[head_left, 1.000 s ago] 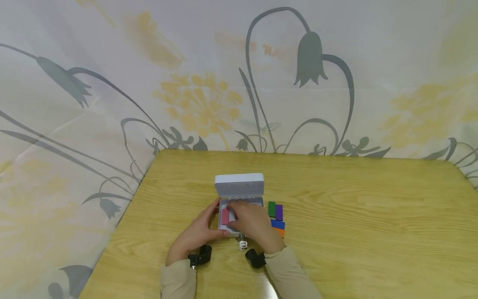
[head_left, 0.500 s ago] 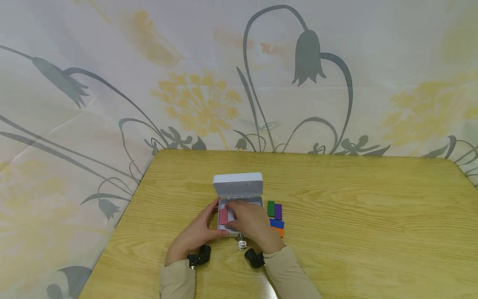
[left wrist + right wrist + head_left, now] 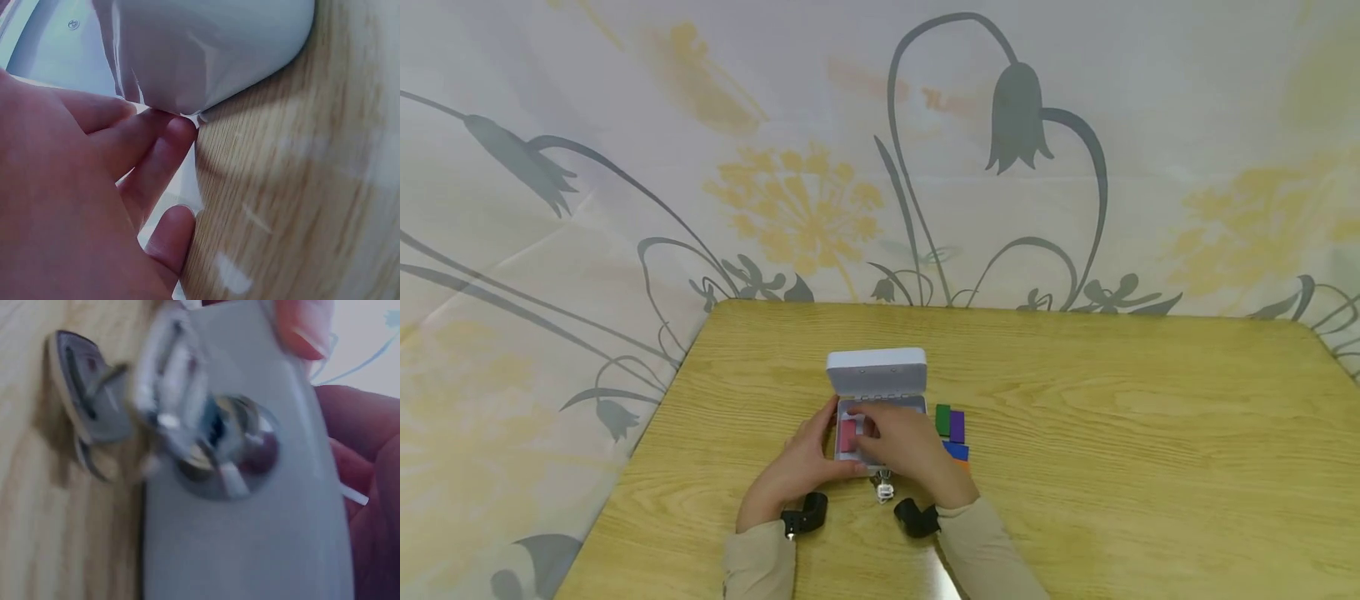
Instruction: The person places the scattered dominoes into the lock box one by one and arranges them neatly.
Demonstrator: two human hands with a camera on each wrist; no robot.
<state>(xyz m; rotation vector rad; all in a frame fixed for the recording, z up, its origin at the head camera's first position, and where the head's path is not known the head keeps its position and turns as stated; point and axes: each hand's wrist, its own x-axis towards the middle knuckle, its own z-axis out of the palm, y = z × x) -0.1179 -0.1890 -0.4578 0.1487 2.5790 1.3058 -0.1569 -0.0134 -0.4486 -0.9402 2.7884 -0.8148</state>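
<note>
A small white metal box [image 3: 917, 405] stands with its lid [image 3: 878, 377] raised. My left hand [image 3: 793, 468] grips its left end, with the thumb across the front rim and fingers at the side; in the left wrist view those fingertips [image 3: 181, 128] touch near the hinge corner. Inside, a pink block [image 3: 847, 435] lies at the left. My right hand [image 3: 906, 442] reaches into the box, forefinger by the block's far end and thumb overlapping the block; I cannot tell whether they pinch it. A key [image 3: 169, 387] sits in the round front lock [image 3: 256, 447].
Right of the box lie green [image 3: 943, 420], purple [image 3: 957, 427] and blue [image 3: 956, 450] blocks, and an orange block [image 3: 964, 467] partly behind the right wrist. A second key [image 3: 90, 387] hangs by the lock. The wooden table [image 3: 1120, 467] meets a flower-patterned backdrop [image 3: 820, 125].
My right thumb and fingers have shifted left over the pink block, and the wrist covers more of the orange block. The left thumb has slid slightly right along the front rim.
</note>
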